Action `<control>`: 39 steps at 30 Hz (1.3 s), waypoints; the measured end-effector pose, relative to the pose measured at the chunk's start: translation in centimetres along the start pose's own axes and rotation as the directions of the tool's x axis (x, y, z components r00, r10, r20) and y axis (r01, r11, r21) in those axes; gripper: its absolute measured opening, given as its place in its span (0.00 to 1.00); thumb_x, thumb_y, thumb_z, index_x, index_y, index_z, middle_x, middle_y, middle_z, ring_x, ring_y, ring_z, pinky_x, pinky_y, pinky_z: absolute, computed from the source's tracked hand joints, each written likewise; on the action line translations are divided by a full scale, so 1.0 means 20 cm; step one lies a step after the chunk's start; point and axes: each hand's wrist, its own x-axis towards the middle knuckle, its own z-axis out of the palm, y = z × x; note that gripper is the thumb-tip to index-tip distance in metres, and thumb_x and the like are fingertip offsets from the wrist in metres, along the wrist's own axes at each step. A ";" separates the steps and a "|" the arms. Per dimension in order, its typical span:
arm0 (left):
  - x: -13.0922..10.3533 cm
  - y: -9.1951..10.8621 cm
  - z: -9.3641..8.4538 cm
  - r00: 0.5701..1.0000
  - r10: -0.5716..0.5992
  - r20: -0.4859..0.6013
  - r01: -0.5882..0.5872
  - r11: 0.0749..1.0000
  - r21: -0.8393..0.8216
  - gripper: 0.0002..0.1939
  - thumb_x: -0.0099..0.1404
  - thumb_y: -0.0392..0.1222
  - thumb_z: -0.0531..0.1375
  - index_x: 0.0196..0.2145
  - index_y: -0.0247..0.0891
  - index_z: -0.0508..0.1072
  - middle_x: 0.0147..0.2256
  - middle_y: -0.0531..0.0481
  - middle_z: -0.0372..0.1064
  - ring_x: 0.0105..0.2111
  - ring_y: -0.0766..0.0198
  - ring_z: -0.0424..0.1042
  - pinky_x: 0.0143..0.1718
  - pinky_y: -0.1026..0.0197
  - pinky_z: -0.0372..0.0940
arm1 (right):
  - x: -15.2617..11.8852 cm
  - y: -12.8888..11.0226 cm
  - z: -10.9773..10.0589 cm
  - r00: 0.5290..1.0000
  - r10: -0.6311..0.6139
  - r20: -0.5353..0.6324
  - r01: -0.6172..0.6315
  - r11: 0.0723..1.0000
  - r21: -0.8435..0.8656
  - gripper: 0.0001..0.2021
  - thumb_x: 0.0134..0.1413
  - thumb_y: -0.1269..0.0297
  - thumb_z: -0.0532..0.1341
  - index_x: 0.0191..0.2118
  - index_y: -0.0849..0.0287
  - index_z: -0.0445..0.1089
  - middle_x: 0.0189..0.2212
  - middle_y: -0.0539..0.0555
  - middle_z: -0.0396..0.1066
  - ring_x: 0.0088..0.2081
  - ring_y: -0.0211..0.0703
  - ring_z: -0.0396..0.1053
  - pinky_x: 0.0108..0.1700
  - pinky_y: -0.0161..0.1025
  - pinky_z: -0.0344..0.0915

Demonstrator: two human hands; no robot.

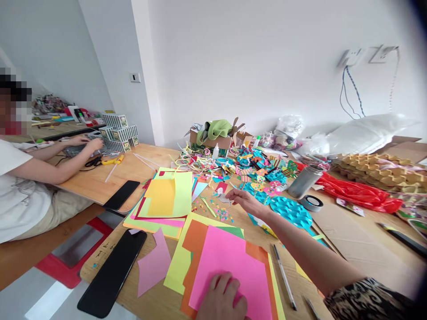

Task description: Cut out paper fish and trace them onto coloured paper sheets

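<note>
My right hand [246, 201] reaches out over the table and pinches a small grey paper cutout [224, 199] at its edge. Under the cutout lie tiny bits of coloured paper [223, 216] and a thin green strip [208, 207]. Near the bottom edge, my left hand [224, 297] rests on a pink sheet of paper [230, 253], its fingers slightly bent and apart. Beneath the pink sheet are orange paper [195, 235] and yellow paper [175, 271] with cut edges.
Coloured sheets [183, 191], a black phone [113, 275], a pen [284, 276], a metal flask [305, 180] and a tape roll [311, 203] lie around. Turquoise egg-tray pieces [291, 212] sit beyond my right forearm. A co-worker [26, 186] handles something at the left table.
</note>
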 end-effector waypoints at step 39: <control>0.35 0.01 -0.40 0.688 -0.078 0.721 0.236 0.964 -0.120 0.09 0.66 0.46 0.56 0.37 0.38 0.69 0.41 0.47 0.65 0.44 0.54 0.63 0.45 0.48 0.63 | -0.86 -0.02 0.26 0.978 0.198 -0.065 -0.208 0.953 -0.220 0.13 0.55 0.73 0.53 0.43 0.58 0.71 0.39 0.57 0.75 0.33 0.44 0.72 0.34 0.37 0.61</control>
